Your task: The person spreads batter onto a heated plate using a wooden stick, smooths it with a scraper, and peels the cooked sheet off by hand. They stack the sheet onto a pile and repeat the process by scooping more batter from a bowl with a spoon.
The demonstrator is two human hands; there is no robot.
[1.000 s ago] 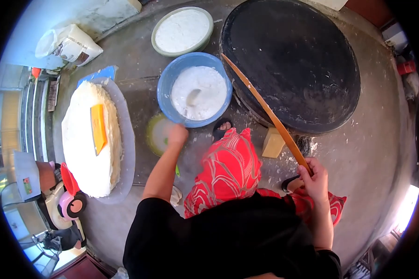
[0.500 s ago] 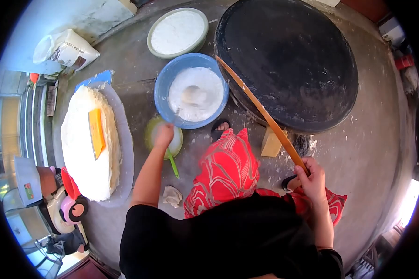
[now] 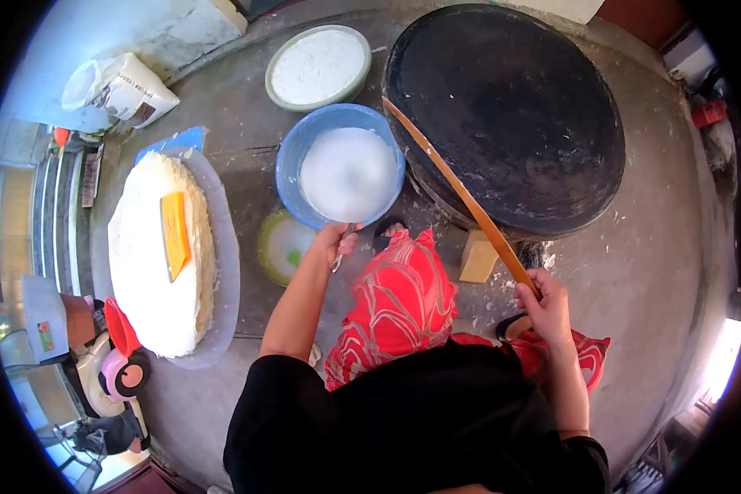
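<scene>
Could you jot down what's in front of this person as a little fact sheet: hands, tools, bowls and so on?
Left hand: closed on a ladle handle at the near rim of the blue bowl
Blue bowl contents: white liquid
Right hand: grips a long wooden stick that crosses the edge of the black griddle
Beyond the blue bowl: pale bowl of white powder
Far left: dough heap with a yellow scraper on top

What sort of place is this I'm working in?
Probably a floor-level flatbread or crepe cooking spot: a big round black griddle, a blue bowl of white batter, and a mound of white dough on a tray, all on a concrete floor.
</scene>
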